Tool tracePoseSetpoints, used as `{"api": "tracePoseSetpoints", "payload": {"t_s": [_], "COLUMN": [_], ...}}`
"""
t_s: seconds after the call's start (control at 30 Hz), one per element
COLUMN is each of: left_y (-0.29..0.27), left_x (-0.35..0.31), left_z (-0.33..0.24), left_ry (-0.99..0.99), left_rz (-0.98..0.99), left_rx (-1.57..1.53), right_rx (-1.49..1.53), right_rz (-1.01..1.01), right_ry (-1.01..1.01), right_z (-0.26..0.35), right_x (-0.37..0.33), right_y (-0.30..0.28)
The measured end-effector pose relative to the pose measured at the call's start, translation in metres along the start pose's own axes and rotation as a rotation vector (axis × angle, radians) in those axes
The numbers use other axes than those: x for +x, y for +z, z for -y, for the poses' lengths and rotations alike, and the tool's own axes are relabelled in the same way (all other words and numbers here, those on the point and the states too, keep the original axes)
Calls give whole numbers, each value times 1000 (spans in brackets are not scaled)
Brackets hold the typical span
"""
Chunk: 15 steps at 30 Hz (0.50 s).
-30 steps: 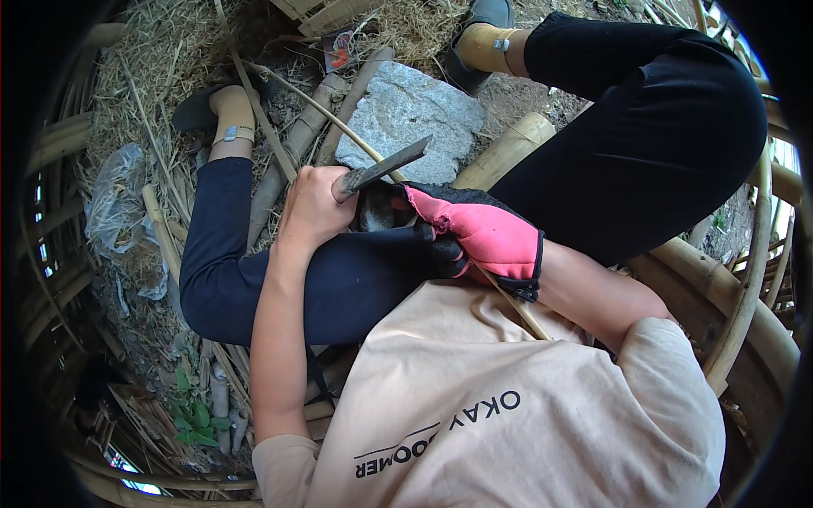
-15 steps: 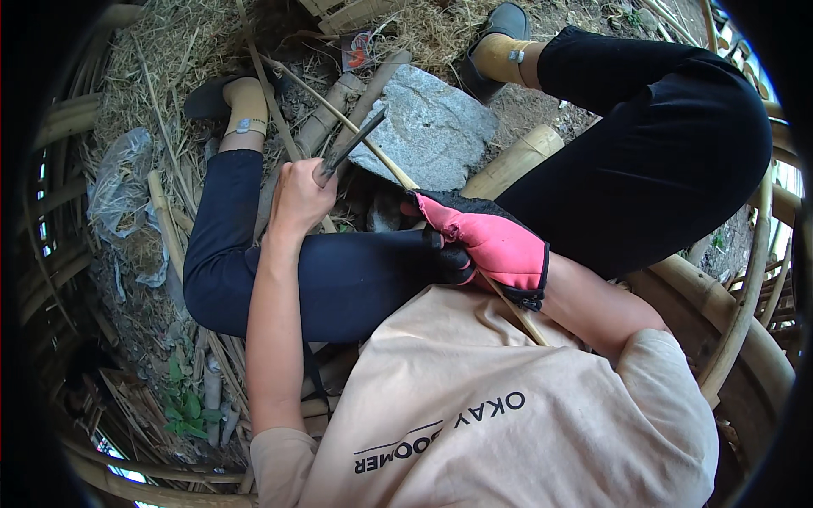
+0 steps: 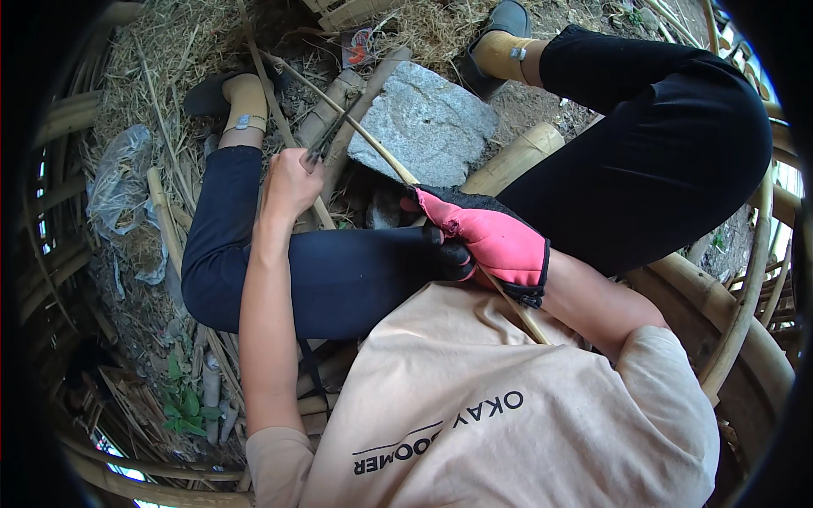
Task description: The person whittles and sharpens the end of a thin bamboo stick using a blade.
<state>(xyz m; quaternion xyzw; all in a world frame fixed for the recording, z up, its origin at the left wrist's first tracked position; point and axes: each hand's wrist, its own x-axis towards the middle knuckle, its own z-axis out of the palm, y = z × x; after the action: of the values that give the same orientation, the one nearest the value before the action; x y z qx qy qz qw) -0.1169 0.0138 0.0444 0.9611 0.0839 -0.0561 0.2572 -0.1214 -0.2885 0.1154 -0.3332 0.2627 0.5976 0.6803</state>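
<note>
My bare left hand [image 3: 292, 184] is closed round a knife, whose narrow dark blade [image 3: 333, 131], smeared by motion, points away and to the right, over or close to a thin bamboo strip [image 3: 383, 152]. Whether the blade touches the strip I cannot tell. A pink and black glove covers my right hand [image 3: 484, 241], which is wrapped round the strip above my bent leg. From this grip one end of the strip stretches away to the far left, past a flat grey stone [image 3: 428, 123]; the other runs back under my wrist to my shirt.
Bamboo poles [image 3: 517, 158] lie beside the stone. Clear plastic bags [image 3: 123, 182] sit on straw at the left. A green plant [image 3: 185, 402] grows at the lower left. Curved bamboo rails [image 3: 737, 339] bend round the right side. My legs [image 3: 669, 161] are spread about the stone.
My left hand has shifted a little left and away, drawing the knife blade back to the left. The gloved right hand and the bamboo strip have hardly moved.
</note>
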Motion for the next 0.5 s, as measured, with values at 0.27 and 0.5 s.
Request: {"api": "tracePoseSetpoints", "payload": {"t_s": [0.27,0.5], "left_y": [-2,10], "left_x": [-7,-6], "left_z": [-7,-35], "left_ry": [5,90], "left_rz": [-4,59], "left_rx": [-34,-156], "right_rx": [115,54], "right_rz": [248,150], "right_ry": [17,5], "right_z": [-2,-4], "right_x": [5,8], "right_y": [-15,-24]}}
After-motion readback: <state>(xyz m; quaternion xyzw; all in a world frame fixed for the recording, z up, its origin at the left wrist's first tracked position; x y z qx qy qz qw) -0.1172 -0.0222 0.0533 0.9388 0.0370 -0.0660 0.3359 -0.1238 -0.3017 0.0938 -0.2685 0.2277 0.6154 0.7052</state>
